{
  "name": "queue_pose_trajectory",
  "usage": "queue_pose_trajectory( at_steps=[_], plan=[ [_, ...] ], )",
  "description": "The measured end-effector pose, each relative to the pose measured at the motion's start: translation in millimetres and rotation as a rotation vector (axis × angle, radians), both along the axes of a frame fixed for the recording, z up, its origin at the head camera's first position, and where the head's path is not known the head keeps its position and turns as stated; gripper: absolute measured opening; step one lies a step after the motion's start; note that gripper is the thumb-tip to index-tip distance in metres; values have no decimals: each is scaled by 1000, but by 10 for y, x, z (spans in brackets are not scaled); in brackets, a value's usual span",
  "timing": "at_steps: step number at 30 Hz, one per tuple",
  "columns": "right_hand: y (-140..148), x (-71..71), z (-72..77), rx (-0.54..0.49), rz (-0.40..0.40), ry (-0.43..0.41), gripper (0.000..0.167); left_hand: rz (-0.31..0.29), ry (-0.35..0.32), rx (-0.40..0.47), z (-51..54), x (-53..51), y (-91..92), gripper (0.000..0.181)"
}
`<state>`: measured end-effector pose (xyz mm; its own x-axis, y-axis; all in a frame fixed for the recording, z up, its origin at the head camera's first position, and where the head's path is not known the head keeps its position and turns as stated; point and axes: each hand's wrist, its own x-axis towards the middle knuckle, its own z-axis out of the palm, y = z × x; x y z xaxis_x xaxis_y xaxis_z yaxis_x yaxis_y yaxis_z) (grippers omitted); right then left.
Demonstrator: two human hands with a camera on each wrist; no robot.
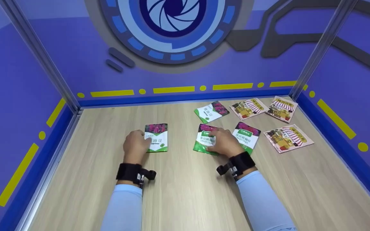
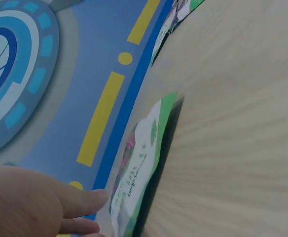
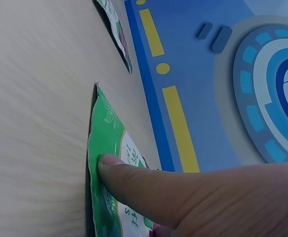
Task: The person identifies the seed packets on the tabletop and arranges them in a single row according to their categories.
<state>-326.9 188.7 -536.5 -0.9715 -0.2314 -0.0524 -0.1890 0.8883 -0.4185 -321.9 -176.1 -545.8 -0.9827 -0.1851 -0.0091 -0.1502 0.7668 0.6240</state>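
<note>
My left hand lies at the left edge of a white-and-green seed packet with pink flowers on its top. Beside that packet's edge, the left wrist view shows the thumb, with the other fingers partly hidden. Another flower seed packet, green at its bottom, is under my right hand. The right hand grips it by the right side, index finger near the top and thumb on the green lower part. Its right edge is hidden by the hand.
Right of the right hand lies another flower seed packet, partly covered. Behind is a tilted one. Several pink packets with striped awnings, such as this pink packet, lie at the right. Blue-purple walls enclose the wooden table.
</note>
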Motion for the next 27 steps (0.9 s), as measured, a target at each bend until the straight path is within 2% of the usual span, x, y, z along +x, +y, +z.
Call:
queue_pose_trajectory(
  at_steps=[2, 4, 7, 10, 14, 19, 27],
  plan=[
    [13, 3, 5, 10, 3, 4, 71, -99, 31, -7, -13, -2, 64, 45],
    [22, 8, 12, 15, 3, -1, 70, -194, 33, -36, -41, -5, 126, 47],
    [30, 18, 29, 25, 12, -6, 70, -255, 14, -130, -72, 2, 187, 45],
    [29, 26, 46, 31, 20, -15, 69, -235, -15, -211, -71, 22, 188, 43],
    [24, 34, 58, 43, 29, -19, 67, -186, -34, -254, -42, 53, 96, 42],
    [11, 42, 68, 51, 41, -25, 65, -151, -51, -258, -17, 85, -72, 44],
    [-10, 78, 87, 51, 36, -60, 64, -159, -135, -230, 52, 123, -283, 49]
  ],
)
